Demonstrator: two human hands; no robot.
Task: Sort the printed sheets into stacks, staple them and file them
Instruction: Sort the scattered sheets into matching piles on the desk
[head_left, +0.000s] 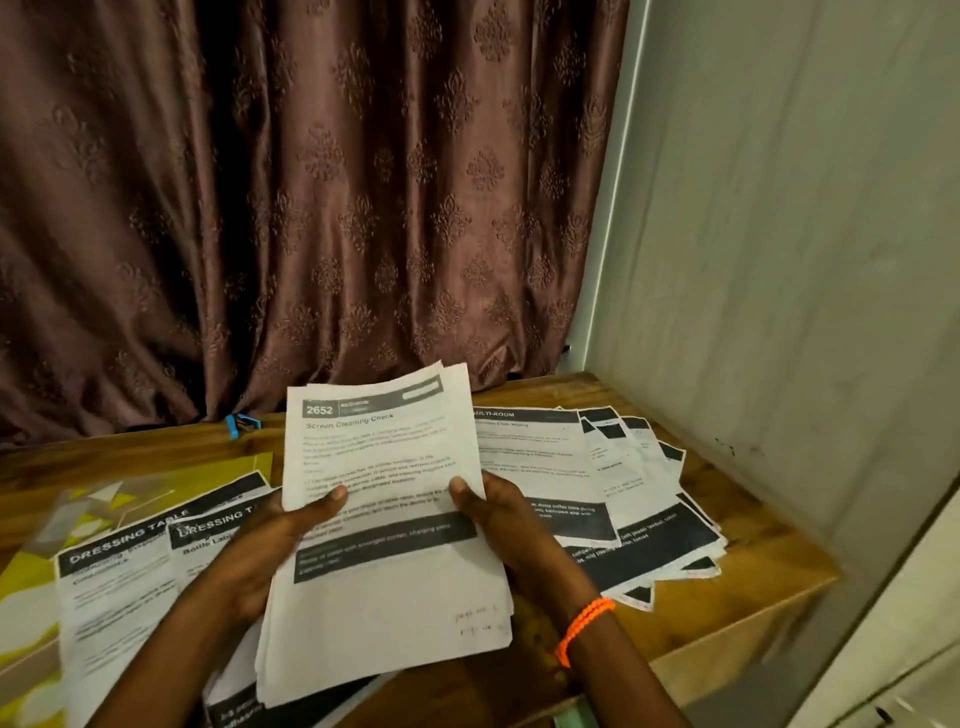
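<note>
A brown patterned curtain (311, 208) fills the back of the view, with a pale wall (779, 234) at the right. Below them lies the wooden tabletop (748, 525), running into the corner.

Above the tabletop's middle, both hands hold up a sheaf (384, 519) of printed sheets, tilted toward the camera. Its top page reads "2652" and "Screen Cleaning Check". The left hand (270, 551) grips the sheaf's left edge, thumb on the front of the page and fingers hidden behind. The right hand (504, 519) grips the right edge the same way, thumb on the page; an orange band (582, 629) circles that wrist.

To the right of the sheaf, a fanned stack (613, 493) of sheets with dark headers lies flat on the tabletop, its top page headed "MULTI-ROOM". To the left, a second stack (130, 571) lies flat, two pages showing "DRESSING TABLE" headers; it rests partly on a yellow folder (156, 483) with a clear cover. Further sheets lie under the sheaf at the near edge.

At the tabletop's far edge, just by the curtain, sits a small blue stapler (241, 425).
</note>
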